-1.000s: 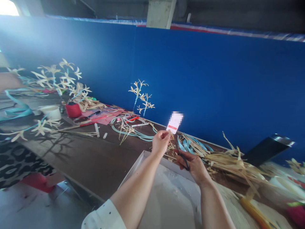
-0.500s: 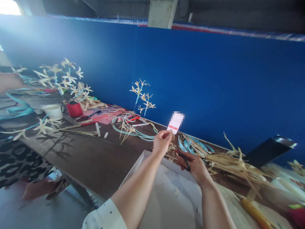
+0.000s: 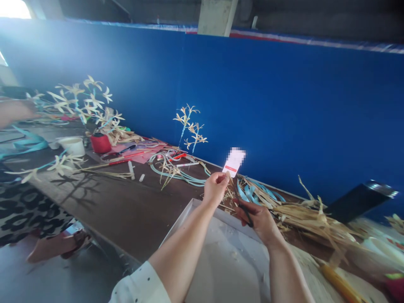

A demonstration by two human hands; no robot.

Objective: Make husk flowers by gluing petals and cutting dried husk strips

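My left hand (image 3: 215, 187) is closed in a pinch on a thin straw strip held up above the far edge of a white tray (image 3: 221, 261). My right hand (image 3: 257, 218) is wrapped round dark-handled scissors (image 3: 242, 206) whose blades point up toward the strip at my left fingertips. Both hands hover over the tray's far rim, close together. A heap of dried straw (image 3: 303, 216) with light blue ribbon strips (image 3: 249, 192) lies on the brown table (image 3: 126, 206) just behind them.
A white card (image 3: 234, 162) leans on the blue wall. Straw flowers (image 3: 189, 126) stand upright farther left, beside a red pot (image 3: 100, 143), a white cup (image 3: 73, 145) and teal strips (image 3: 176, 172). Another person's arm (image 3: 14, 112) shows at far left. A black object (image 3: 360, 197) lies at right.
The view has drifted slightly; my hands keep the same hold on strip and scissors. The other person's foot at lower left has shifted.
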